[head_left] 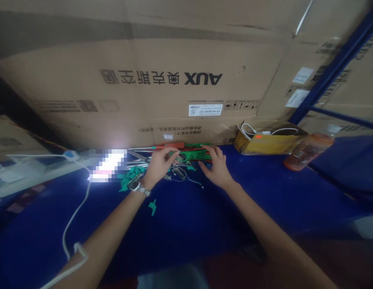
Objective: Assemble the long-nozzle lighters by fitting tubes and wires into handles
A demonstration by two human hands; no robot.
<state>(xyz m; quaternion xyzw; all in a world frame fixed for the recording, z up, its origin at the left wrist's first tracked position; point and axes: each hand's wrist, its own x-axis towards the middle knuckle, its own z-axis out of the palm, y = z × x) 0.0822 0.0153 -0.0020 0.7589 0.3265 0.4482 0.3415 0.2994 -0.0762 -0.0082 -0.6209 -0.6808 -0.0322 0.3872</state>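
Observation:
My left hand (159,164), with a metal-band watch (139,187) on its wrist, reaches into a pile of tools and small parts on the blue table. Its thumb and index fingertip come together beside thin wires; what they hold is too blurred to make out. To the right, my right hand (217,166) has its thumb and fingers spread at the edge of the pile. Between both hands lie green-handled tools (194,155) and a small part with a thin white wire (189,176). Behind my left fingers is a red-handled tool (170,145).
Teal plastic pieces (130,178) are heaped left of my left hand; a single teal piece (152,207) lies nearer. A large cardboard box (144,96) stands behind. At right are a yellow box (267,145) with white cables and a drink bottle (308,150). A white cable (75,216) crosses my left forearm.

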